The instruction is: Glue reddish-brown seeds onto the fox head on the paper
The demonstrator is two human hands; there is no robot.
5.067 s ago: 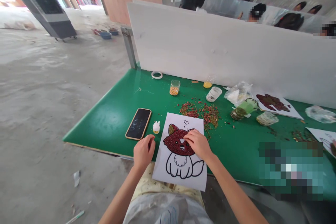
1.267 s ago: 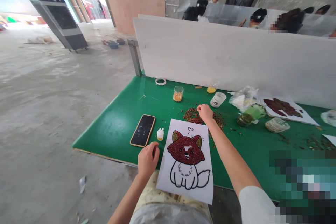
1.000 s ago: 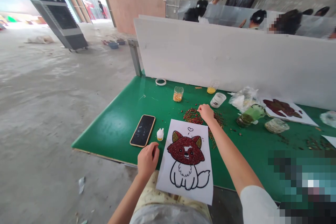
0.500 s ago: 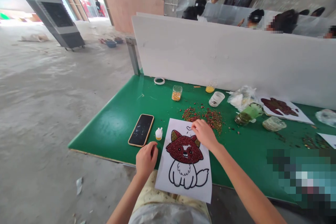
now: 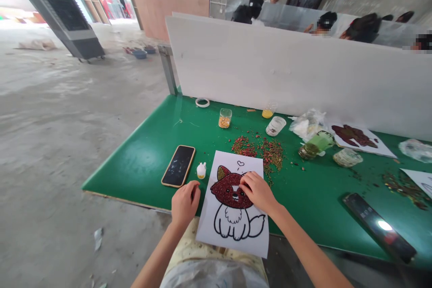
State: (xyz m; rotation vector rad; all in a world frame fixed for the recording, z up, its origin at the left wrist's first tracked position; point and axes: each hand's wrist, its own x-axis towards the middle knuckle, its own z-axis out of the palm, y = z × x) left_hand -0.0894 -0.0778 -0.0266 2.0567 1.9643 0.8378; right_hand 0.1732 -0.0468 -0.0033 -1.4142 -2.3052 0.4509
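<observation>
A white sheet (image 5: 207, 220) with an outlined cartoon animal lies at the table's front edge and overhangs it. Dark red pieces fill the animal's head (image 5: 224, 192); its body is bare outline. Over the right side of that head is my right hand (image 5: 258, 191), fingertips pinched together; anything between them is too small to see. My left hand (image 5: 185, 202) is curled at the table edge, left of the sheet, its fingertips turned in. Just beyond it stand a small white bottle (image 5: 201, 170) and a phone (image 5: 178, 166). Red and green grains (image 5: 272, 155) lie scattered behind the sheet.
On the green table (image 5: 135, 157) are a cup of yellow pieces (image 5: 225, 118), a clear cup (image 5: 276, 126), a tipped green jar (image 5: 315, 145), a tape ring (image 5: 202, 102) and a dark device (image 5: 380, 227). A white partition (image 5: 286, 67) runs along the back, with people beyond.
My right hand has moved down from the sheet's top edge onto the animal's head, uncovering the small heart. My left hand stays curled. The view has shifted slightly.
</observation>
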